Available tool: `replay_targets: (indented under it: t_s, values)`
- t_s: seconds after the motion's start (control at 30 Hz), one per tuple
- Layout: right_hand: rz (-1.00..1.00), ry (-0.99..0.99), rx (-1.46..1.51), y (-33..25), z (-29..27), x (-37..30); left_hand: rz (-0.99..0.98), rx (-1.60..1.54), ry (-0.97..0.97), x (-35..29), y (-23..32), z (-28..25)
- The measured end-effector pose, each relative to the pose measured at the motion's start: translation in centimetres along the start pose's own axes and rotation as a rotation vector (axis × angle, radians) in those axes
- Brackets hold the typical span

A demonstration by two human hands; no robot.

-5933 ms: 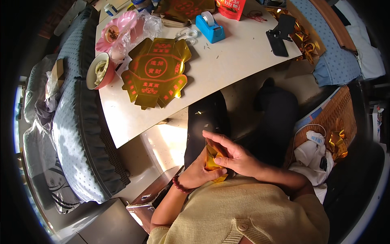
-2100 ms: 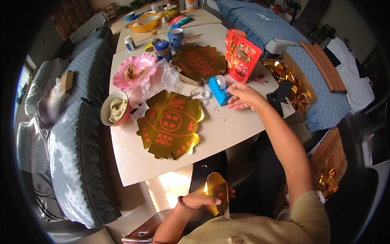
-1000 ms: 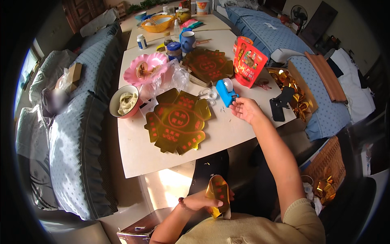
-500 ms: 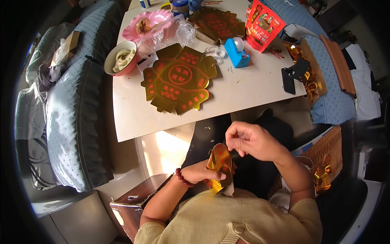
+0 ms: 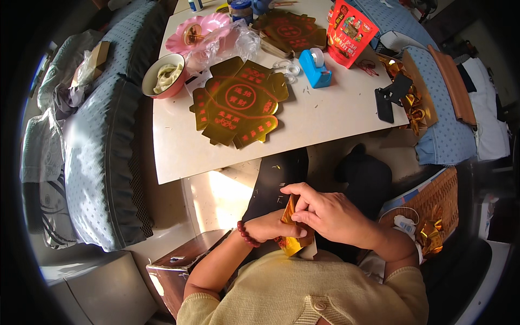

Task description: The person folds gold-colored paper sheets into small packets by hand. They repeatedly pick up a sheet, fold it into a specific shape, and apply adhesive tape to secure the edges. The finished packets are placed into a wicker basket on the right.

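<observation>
A folded piece of gold foil paper [image 5: 293, 245] with red print stands tilted in front of my chest. My left hand [image 5: 271, 226], with a dark red bead bracelet on its wrist, grips it from the left side, the thumb lying across its front. From the right, my right hand [image 5: 325, 212] holds the paper's upper part between thumb and forefinger. The hands hide much of the upper part. Ahead on the table, a flat cut-out sheet of gold foil card [image 5: 240, 103] with red print lies with its flaps spread.
The white table [image 5: 184, 154] also bears a pink bowl of pale paste [image 5: 179, 86], a blue tape dispenser [image 5: 317, 76], a red pouch [image 5: 349, 35], a stack of gold card sheets [image 5: 287, 30] and a black phone [image 5: 384, 108]. Gold folded pieces [image 5: 430, 236] lie by a wicker surface at right.
My right hand has come down and left onto the top of the gold foil paper, where it was apart from it before. My left hand keeps its hold.
</observation>
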State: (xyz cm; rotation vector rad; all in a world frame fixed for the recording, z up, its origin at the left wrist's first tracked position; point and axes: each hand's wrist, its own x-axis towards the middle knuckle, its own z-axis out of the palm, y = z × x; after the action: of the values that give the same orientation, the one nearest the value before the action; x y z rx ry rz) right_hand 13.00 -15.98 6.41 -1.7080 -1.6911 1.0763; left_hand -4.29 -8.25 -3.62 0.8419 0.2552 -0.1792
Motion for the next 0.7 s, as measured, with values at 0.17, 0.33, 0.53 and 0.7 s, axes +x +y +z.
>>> replay_targets:
  t_s: [0.17, 0.33, 0.53, 0.7]
  values:
    - [0.018, 0.033, -0.052, 0.2, 0.7, -0.1, 0.006, 0.026, 0.004, 0.2, -0.2, -0.2]
    - [0.011, 0.067, -0.204, -0.1, 1.1, 0.0, -0.031, 0.017, -0.042, 0.5, -1.6, -1.4]
    - [-0.059, 0.101, -0.421, -0.2, 1.3, -0.1, -0.049, 0.032, -0.002, 0.4, -1.4, -1.0]
    - [-0.012, 0.001, -0.653, -1.2, 0.6, 0.0, -0.033, 0.042, 0.062, 0.3, -1.1, -0.6]
